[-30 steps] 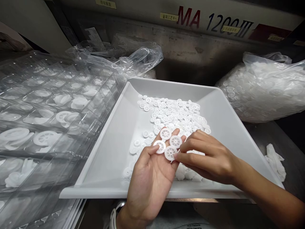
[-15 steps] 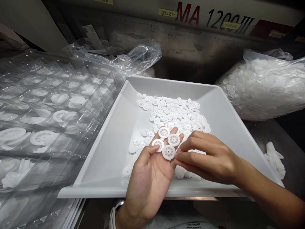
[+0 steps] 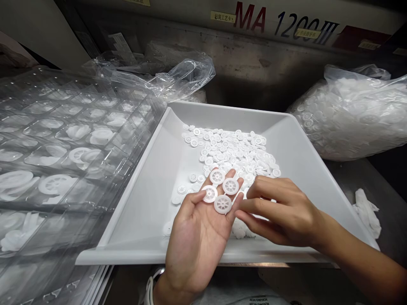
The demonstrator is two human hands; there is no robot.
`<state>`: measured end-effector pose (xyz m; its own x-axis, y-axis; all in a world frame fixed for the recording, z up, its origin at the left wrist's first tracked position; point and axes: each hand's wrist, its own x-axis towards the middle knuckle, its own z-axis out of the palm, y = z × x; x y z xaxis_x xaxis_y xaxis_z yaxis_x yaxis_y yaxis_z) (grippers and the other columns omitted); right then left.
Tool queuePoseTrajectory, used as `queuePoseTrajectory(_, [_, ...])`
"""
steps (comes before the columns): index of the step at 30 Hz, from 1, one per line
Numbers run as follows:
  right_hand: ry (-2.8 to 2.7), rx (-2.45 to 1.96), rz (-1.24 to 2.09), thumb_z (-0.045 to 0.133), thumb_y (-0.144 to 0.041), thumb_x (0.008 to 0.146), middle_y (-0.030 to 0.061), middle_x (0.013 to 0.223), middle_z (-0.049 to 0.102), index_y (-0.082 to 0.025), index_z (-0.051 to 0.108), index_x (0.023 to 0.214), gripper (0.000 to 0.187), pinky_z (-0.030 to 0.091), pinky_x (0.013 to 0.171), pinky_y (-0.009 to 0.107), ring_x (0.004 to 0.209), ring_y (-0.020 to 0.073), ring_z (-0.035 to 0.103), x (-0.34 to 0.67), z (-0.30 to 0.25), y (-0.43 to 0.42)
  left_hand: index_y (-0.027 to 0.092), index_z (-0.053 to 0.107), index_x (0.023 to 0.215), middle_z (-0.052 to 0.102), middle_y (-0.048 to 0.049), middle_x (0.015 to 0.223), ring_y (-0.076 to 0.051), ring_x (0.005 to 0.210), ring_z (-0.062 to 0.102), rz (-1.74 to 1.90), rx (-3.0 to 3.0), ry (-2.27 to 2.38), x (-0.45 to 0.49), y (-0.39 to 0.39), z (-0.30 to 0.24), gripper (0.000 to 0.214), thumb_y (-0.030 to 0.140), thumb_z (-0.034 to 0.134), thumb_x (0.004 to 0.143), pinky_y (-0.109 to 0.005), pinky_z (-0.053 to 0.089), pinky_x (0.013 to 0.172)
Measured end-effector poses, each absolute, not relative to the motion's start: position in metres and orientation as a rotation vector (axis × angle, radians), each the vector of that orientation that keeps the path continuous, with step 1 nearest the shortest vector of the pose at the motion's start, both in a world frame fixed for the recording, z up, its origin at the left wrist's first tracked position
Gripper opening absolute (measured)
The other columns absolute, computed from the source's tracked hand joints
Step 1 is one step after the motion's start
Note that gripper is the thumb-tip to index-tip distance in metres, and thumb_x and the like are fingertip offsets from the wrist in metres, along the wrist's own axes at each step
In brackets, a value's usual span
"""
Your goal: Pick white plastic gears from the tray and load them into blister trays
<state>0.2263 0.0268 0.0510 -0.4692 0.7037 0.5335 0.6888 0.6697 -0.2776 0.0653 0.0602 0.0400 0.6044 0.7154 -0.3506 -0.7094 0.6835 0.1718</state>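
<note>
My left hand [image 3: 199,237] is palm up over the tray, its thumb pressed on a cluster of several white plastic spoked wheels [image 3: 223,204] lying across the fingers. The wheels look joined to one another. My right hand [image 3: 280,209] is beside the left fingertips with its fingers bent in a pinch; what they hold, if anything, is hidden. Behind and below both hands, a pile of small white wheels [image 3: 235,148] lies in a grey-white scoop-shaped tray [image 3: 146,182]. Part of the pile is covered by my hands.
At left are stacked clear plastic trays [image 3: 47,163] with white parts in their pockets. A crumpled clear bag [image 3: 187,78] is behind them. A full clear bag of white wheels [image 3: 356,114] is at right, above a white cloth-like item [image 3: 367,214]. A machine panel [image 3: 270,63] spans the back.
The wheel cluster and my left hand have shifted slightly left. My right hand has drawn slightly away from the cluster, leaving a little more space between them.
</note>
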Motion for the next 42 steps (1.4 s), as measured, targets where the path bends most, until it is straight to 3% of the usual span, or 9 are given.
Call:
queuePoseTrajectory(8, [-2.322,-1.055,0.061,0.06,-0.026,0.089,0.0047,0.071,0.059,-0.011,0.066,0.089,0.016,0.036,0.054,0.026,0.062,0.0123,0.05,0.2235,0.0509,0.0277,0.016,0.041,0.141,0.054,-0.013,0.135,-0.024,0.126,0.05,0.801,0.032,0.373,0.0644,0.0586,0.0442,0.047,0.023,0.036,0.095,-0.038,0.041,0.106])
queuePoseTrajectory(13, [-2.306,-1.066,0.057,0.056,-0.024,0.091,0.0054,0.072,0.06,-0.01,0.065,0.092,0.016,0.037,0.055,0.026,0.063,0.0128,0.051,0.2228,0.0519,0.0294,0.018,0.04,0.141,0.053,-0.013,0.136,-0.024,0.124,0.052,0.82,0.039,0.384,0.0634,0.0595,0.0427,0.048,0.02,0.031,0.095,-0.04,0.042,0.105])
queuePoseTrajectory(20, [-2.355,-1.025,0.026,0.051,-0.014,0.088,0.002,0.064,0.049,-0.012,0.064,0.075,0.018,0.029,0.054,0.028,0.06,0.0128,0.037,0.222,0.0525,0.0297,0.015,0.032,0.145,0.049,-0.0151,0.14,-0.027,0.128,0.048,0.833,0.065,0.452,0.0641,0.061,0.0408,0.054,0.017,0.036,0.091,-0.043,0.04,0.107])
queuePoseTrajectory(27, [-2.429,-0.932,0.049,0.051,-0.016,0.084,-0.0001,0.061,0.043,-0.013,0.055,0.06,0.025,0.025,0.053,0.03,0.059,0.0121,0.027,0.2198,0.0535,0.0277,0.011,0.038,0.141,0.049,-0.0179,0.14,-0.03,0.127,0.048,0.85,0.16,0.52,0.0641,0.0585,0.0421,0.054,0.018,0.042,0.088,-0.044,0.041,0.107])
queuePoseTrajectory(38, [-2.44,-0.96,0.046,0.051,-0.016,0.085,0.0001,0.061,0.044,-0.013,0.056,0.061,0.024,0.027,0.053,0.031,0.058,0.0122,0.03,0.2215,0.053,0.0284,0.012,0.039,0.141,0.05,-0.0184,0.139,-0.031,0.127,0.048,0.887,0.162,0.538,0.0644,0.0575,0.0452,0.054,0.015,0.041,0.087,-0.049,0.042,0.104])
queuePoseTrajectory(42, [-2.298,-1.16,0.058,0.054,-0.018,0.089,0.0019,0.069,0.05,-0.011,0.061,0.078,0.015,0.033,0.056,0.029,0.064,0.0126,0.042,0.2239,0.0511,0.0305,0.013,0.042,0.14,0.052,-0.0161,0.138,-0.029,0.127,0.048,0.904,0.126,0.51,0.0633,0.0566,0.0457,0.051,0.017,0.04,0.089,-0.047,0.04,0.107])
